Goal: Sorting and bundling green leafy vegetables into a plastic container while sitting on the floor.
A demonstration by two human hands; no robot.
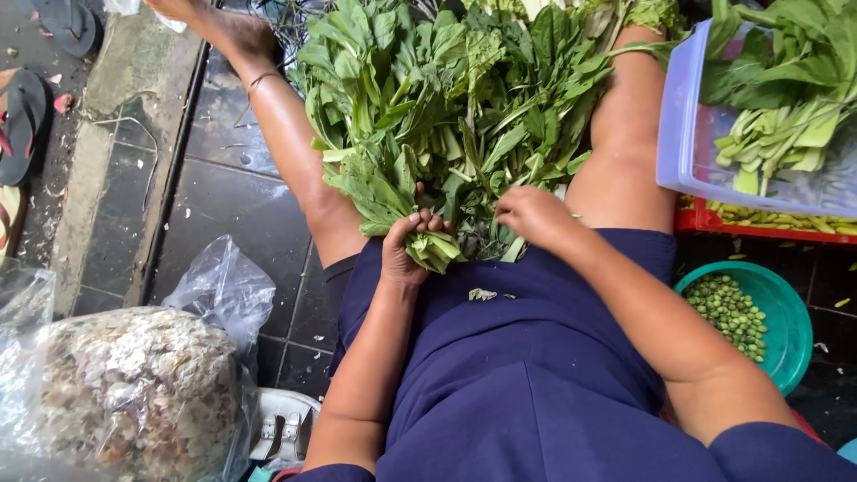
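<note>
- Leafy greens lay heaped across my lap and between my outstretched legs, stems toward me, leaves fanned away over the dark tiled floor.
- My left hand was clenched around a small bundle of cut stems at the near edge of the heap, fingers curled tight over the pale stalk ends.
- My right hand rested palm-down on the stems just beside it, fingers bent and pressing into the pile; I could not tell whether it gripped anything underneath.
- To do the gathering well, I judged the stem ends should be kept level in the left fist while the right fed in stalks one at a time, so that no leaves got crushed.
- A clear plastic tub with more greens stood to my right, a green bowl of small green pods below it.
- A plastic bag of dry flaky scraps sat at my left.
</note>
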